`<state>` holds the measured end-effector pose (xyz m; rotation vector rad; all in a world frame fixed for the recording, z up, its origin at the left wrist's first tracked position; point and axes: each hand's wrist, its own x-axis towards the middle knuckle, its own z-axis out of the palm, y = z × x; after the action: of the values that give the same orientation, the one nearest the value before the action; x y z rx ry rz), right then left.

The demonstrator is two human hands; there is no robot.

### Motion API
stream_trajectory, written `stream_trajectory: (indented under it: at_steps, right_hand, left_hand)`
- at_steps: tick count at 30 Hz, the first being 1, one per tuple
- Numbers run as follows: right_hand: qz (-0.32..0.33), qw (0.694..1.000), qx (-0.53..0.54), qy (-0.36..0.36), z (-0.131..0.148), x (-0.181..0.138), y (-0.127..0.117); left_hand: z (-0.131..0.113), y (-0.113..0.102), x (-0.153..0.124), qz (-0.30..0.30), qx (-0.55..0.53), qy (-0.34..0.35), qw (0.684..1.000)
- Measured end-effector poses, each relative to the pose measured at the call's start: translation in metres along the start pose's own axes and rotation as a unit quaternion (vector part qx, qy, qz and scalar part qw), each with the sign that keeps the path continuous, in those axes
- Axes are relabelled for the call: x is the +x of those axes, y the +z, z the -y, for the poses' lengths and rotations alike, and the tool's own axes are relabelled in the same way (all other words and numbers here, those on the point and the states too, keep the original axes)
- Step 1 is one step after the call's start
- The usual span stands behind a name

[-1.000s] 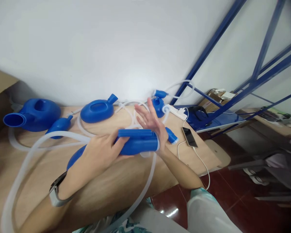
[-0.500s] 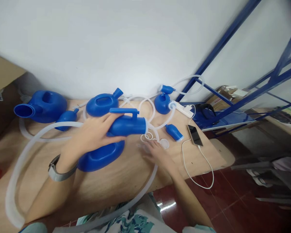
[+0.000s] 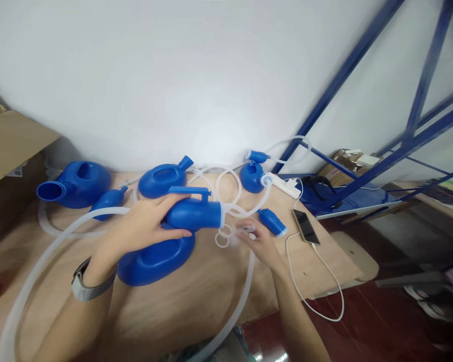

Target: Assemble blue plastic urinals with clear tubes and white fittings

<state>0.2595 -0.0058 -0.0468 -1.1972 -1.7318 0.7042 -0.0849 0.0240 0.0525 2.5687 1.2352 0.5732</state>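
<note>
My left hand (image 3: 147, 221), with a watch at the wrist, is wrapped round a blue plastic urinal part (image 3: 200, 213) with a flat bar on top and a pale rim at its right-facing mouth. Directly below lies a blue urinal bottle (image 3: 154, 264); whether the two are joined is hidden. Just right of that mouth, my right hand (image 3: 258, 239) pinches a small clear round cap (image 3: 247, 229) between its fingers. Loose white rings (image 3: 222, 237) lie on the table between the hands. A long translucent hose (image 3: 33, 271) loops around my left arm.
More blue urinal bottles stand at the back: left (image 3: 83, 183), middle (image 3: 162, 178) and right (image 3: 251, 177). A small blue connector (image 3: 272, 222) and a phone (image 3: 305, 226) on a white cable lie to the right. A cardboard box (image 3: 15, 146) is at left, a blue metal frame (image 3: 340, 83) at right.
My right hand has moved right and picked up the clear cap from the table. My left hand keeps its hold on the blue part. The view has shifted slightly.
</note>
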Motion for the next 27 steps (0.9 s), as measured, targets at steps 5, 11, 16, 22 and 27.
stream_trajectory:
  at_steps: [5,11,16,22,27]
  right_hand:
    - [-0.252,0.946,0.159,-0.128,0.036,0.041,0.002]
    - [-0.167,0.947,0.148,-0.230,0.077,0.069,0.038]
    - [-0.064,0.944,0.255,-0.199,0.091,0.078,0.065]
    - [-0.088,0.936,0.288,-0.180,0.104,0.087,0.080]
    - [-0.098,0.928,0.319,-0.168,0.103,0.089,0.084]
  left_hand:
    - [-0.006,0.003,0.003,0.017,-0.017,0.022,0.999]
    - [-0.005,0.003,0.001,-0.028,-0.026,-0.005,0.999]
    - [0.005,-0.001,-0.002,-0.082,-0.033,-0.025,0.996]
    - [0.010,0.001,-0.004,-0.135,-0.018,-0.014,0.991]
    - [0.009,0.001,-0.001,-0.104,0.027,0.021,0.994]
